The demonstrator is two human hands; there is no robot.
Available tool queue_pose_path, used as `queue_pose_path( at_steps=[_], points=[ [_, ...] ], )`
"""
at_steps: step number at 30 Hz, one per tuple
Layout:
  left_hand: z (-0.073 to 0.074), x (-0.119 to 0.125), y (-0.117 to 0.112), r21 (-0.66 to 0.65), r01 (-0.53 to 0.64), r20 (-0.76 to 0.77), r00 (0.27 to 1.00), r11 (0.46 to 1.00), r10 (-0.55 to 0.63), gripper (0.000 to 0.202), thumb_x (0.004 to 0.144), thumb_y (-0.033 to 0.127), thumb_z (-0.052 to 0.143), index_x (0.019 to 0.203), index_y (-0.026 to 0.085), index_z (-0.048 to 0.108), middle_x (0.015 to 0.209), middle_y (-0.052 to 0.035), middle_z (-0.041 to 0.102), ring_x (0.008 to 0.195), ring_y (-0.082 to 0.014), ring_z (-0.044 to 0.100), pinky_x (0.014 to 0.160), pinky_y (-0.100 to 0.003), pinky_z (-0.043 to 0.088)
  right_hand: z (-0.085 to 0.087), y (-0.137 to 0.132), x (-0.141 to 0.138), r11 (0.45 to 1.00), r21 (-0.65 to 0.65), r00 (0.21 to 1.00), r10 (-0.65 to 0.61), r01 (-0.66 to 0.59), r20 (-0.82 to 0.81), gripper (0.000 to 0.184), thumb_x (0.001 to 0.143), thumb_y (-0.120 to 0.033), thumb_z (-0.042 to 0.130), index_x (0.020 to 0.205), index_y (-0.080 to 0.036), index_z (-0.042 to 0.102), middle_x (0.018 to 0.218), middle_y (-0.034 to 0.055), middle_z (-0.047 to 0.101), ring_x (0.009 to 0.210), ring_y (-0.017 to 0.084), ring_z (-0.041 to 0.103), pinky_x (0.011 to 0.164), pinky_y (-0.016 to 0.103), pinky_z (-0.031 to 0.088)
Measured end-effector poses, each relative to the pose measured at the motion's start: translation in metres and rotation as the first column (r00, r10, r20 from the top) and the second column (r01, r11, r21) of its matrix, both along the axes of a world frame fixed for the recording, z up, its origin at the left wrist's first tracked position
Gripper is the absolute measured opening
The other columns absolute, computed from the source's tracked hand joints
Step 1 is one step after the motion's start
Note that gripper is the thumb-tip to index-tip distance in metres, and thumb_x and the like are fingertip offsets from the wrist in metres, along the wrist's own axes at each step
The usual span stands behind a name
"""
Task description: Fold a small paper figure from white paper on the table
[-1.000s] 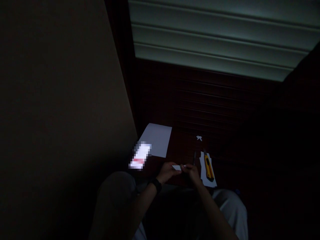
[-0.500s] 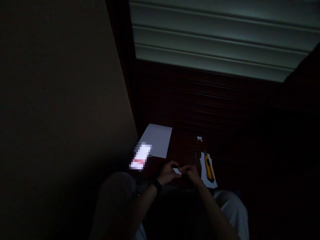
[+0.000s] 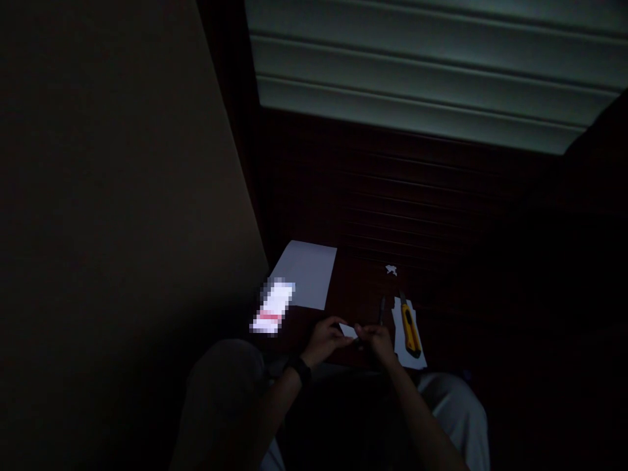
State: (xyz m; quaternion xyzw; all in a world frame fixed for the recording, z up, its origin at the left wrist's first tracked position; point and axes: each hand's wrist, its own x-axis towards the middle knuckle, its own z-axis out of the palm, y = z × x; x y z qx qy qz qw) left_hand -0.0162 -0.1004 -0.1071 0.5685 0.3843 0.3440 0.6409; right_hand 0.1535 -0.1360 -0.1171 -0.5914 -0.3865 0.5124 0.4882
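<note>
A small white piece of paper (image 3: pixel 348 331) is held between my two hands, low over the dark table. My left hand (image 3: pixel 326 339), with a dark band on its wrist, grips the piece's left side between thumb and fingers. At its right end, my right hand (image 3: pixel 375 340) pinches the piece with thumb and fingertips. A dark pen (image 3: pixel 381 310) lies just beyond my right hand. To the right, a yellow box cutter (image 3: pixel 411 330) rests on cut white paper (image 3: pixel 401 350).
A large white sheet (image 3: pixel 310 271) lies at the back left, with a lit, pixelated screen (image 3: pixel 273 307) overlapping its near corner. Small paper scraps (image 3: pixel 391 269) sit at the back. A wall (image 3: pixel 147 163) stands at left; slatted panels (image 3: pixel 417 78) rise behind.
My left hand has shifted slightly left and its fingers have opened a little. More of the small white paper shows between my hands. The view has moved slightly.
</note>
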Motion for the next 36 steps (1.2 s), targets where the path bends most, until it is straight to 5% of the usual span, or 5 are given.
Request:
queue_pose_path(
  at_steps=[12, 18, 25, 31, 36],
  points=[
    [-0.005, -0.003, 0.005, -0.146, 0.005, 0.011, 1.000, 0.989, -0.003, 0.040, 0.072, 0.049, 0.058, 0.072, 0.009, 0.062, 0.065, -0.0083, 0.066, 0.056, -0.0172, 0.063, 0.052, -0.027, 0.051, 0.001, 0.000, 0.002, 0.994, 0.044, 0.995, 0.104, -0.103, -0.012, 0.034, 0.062, -0.047, 0.068, 0.054, -0.014, 0.063, 0.047, -0.0016, 0.051, 0.044, 0.009, 0.045, 0.042, 0.020, 0.037],
    [-0.005, -0.002, 0.005, -0.160, -0.051, 0.008, 0.999, 0.986, 0.053, 0.043, 0.074, 0.051, 0.055, 0.075, 0.009, 0.062, 0.061, -0.0082, 0.065, 0.055, -0.0162, 0.063, 0.051, -0.025, 0.050, 0.002, -0.001, 0.005, 0.987, 0.086, 0.986, 0.144, -0.137, -0.087, 0.043, 0.058, -0.039, 0.073, 0.097, -0.022, 0.066, 0.074, 0.0005, 0.063, 0.062, 0.013, 0.055, 0.056, 0.025, 0.044],
    [-0.003, -0.003, 0.004, -0.155, -0.057, 0.033, 0.997, 0.986, 0.063, 0.044, 0.073, 0.053, 0.055, 0.083, 0.011, 0.061, 0.065, -0.0063, 0.065, 0.056, -0.0165, 0.063, 0.050, -0.025, 0.050, 0.004, -0.004, 0.008, 0.982, 0.091, 0.985, 0.169, -0.166, -0.026, 0.038, 0.056, -0.030, 0.075, 0.092, -0.018, 0.069, 0.067, 0.0002, 0.064, 0.057, 0.012, 0.052, 0.055, 0.024, 0.039],
    [0.000, -0.005, 0.004, -0.123, -0.068, 0.053, 0.996, 0.990, 0.075, 0.042, 0.071, 0.051, 0.059, 0.085, 0.011, 0.062, 0.073, -0.0059, 0.067, 0.060, -0.0158, 0.063, 0.056, -0.027, 0.052, 0.007, -0.003, -0.002, 0.988, 0.108, 0.994, 0.104, -0.107, 0.032, 0.034, 0.061, -0.041, 0.070, 0.086, -0.018, 0.071, 0.079, 0.0050, 0.069, 0.072, 0.019, 0.059, 0.067, 0.029, 0.042],
    [-0.002, -0.004, 0.001, -0.100, -0.040, 0.079, 0.996, 0.994, 0.048, 0.044, 0.065, 0.041, 0.068, 0.096, 0.011, 0.061, 0.089, -0.0097, 0.067, 0.073, -0.0190, 0.064, 0.065, -0.030, 0.052, 0.002, -0.003, -0.001, 0.994, 0.089, 0.996, 0.050, -0.056, 0.073, 0.041, 0.062, -0.051, 0.066, 0.080, -0.015, 0.070, 0.064, 0.0031, 0.065, 0.060, 0.017, 0.055, 0.055, 0.026, 0.039]
  ],
)
